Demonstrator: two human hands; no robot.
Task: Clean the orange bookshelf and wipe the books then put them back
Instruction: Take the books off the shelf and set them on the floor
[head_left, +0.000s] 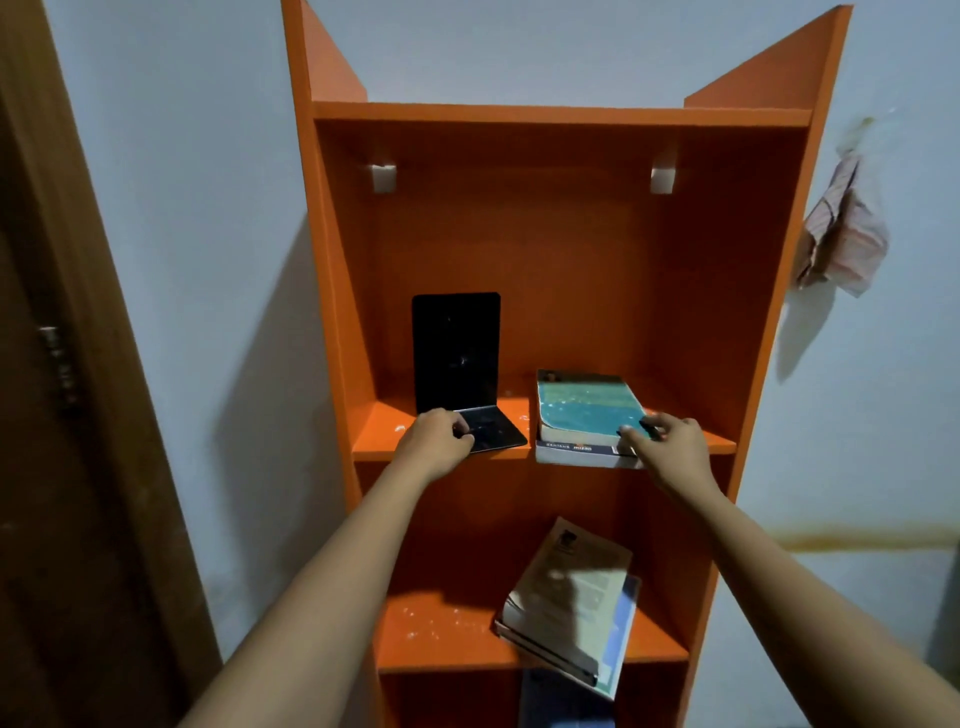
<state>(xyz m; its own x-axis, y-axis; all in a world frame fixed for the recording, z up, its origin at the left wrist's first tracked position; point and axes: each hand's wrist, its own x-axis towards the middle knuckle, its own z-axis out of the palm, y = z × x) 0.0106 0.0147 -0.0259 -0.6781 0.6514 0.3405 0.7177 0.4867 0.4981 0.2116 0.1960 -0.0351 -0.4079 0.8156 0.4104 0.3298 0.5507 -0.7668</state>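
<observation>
The tall orange bookshelf (571, 260) stands against a pale wall. On its upper shelf a black L-shaped bookend (456, 353) stands at the left. My left hand (435, 441) grips the bookend's flat base at the shelf's front edge. To the right lies a small stack with a teal-covered book (584, 408) on top. My right hand (667, 441) has its fingers on that book's front right corner. A second stack of books (569, 597) lies tilted on the lower shelf, overhanging its front edge. White dust specks show on both shelf boards.
A striped cloth (844, 234) hangs on the wall to the right of the bookshelf. A dark wooden door (62, 415) with its frame fills the left side. Something blue (563, 699) shows on the shelf below.
</observation>
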